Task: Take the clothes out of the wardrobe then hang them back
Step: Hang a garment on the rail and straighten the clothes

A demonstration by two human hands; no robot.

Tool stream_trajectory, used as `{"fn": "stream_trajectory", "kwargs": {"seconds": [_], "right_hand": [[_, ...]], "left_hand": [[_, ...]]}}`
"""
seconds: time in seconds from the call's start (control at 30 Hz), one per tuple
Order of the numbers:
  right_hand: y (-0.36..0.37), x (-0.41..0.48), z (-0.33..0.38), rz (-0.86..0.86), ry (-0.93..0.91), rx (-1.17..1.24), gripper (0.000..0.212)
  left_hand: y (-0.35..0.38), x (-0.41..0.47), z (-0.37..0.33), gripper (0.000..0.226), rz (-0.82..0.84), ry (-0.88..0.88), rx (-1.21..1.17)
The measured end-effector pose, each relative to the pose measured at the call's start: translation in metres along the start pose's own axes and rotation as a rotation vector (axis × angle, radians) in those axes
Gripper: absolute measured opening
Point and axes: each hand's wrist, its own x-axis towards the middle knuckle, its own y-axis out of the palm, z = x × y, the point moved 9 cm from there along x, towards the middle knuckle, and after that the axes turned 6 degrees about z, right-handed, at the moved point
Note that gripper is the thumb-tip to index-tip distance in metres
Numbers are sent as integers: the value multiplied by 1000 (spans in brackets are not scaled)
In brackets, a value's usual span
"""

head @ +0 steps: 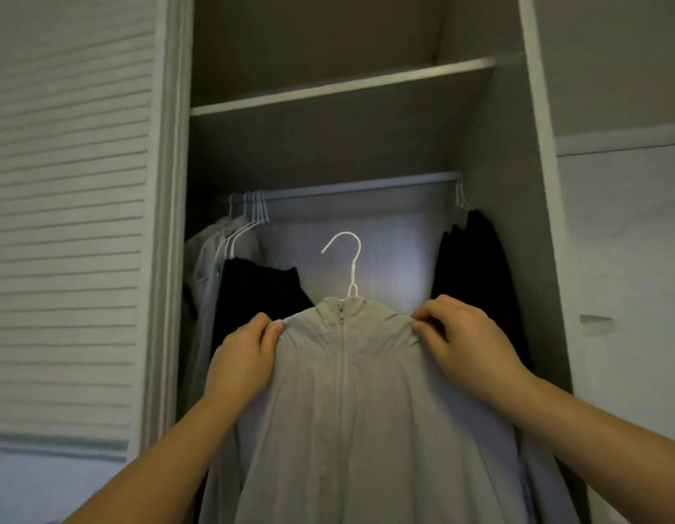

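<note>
Fabric of a grey jacket (343, 410) is held up in front of the open wardrobe (502, 221), between the two hands and below the rail (366, 187). The jacket is carried on a white hanger (350, 259), whose hook stands above the collar, free of the rail and clear of both hands. The zip (342, 353) is closed and faces the camera.

The jacket's left shoulder is pinched by the left hand (241, 357), with the thumb laid on the front of the cloth and the fingers curled behind it. The right shoulder is gripped in the same way by the right hand (468, 342), fingers bunched on the seam. The garment's body hangs down between the forearms.

Behind the left hand, a black garment (260, 293) is hung from the rail beside pale clothes (207, 266) and a cluster of white hangers (252, 213). Another dark garment (476, 266) is hung at the rail's right end, just behind the right hand. A shelf (328, 88) is fixed above the rail, and a slatted door (63, 221) is seen at the left.
</note>
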Motion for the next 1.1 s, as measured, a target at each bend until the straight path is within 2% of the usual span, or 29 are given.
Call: {"fn": "stream_trajectory", "kwargs": {"seconds": [0.37, 0.57, 0.83, 0.93, 1.1], "right_hand": [[-19, 95, -58, 33, 189, -221, 18], [-18, 145, -68, 45, 260, -285, 16], [10, 223, -63, 45, 360, -205, 25], [28, 245, -61, 7, 402, -149, 29], [41, 272, -37, -159, 314, -240, 31]], "left_hand": [[107, 154, -5, 36, -28, 65, -86], [155, 251, 5, 36, -32, 119, -243], [192, 363, 13, 33, 3, 158, -339], [195, 387, 21, 28, -13, 144, -397], [188, 408, 33, 28, -90, 85, -546]]}}
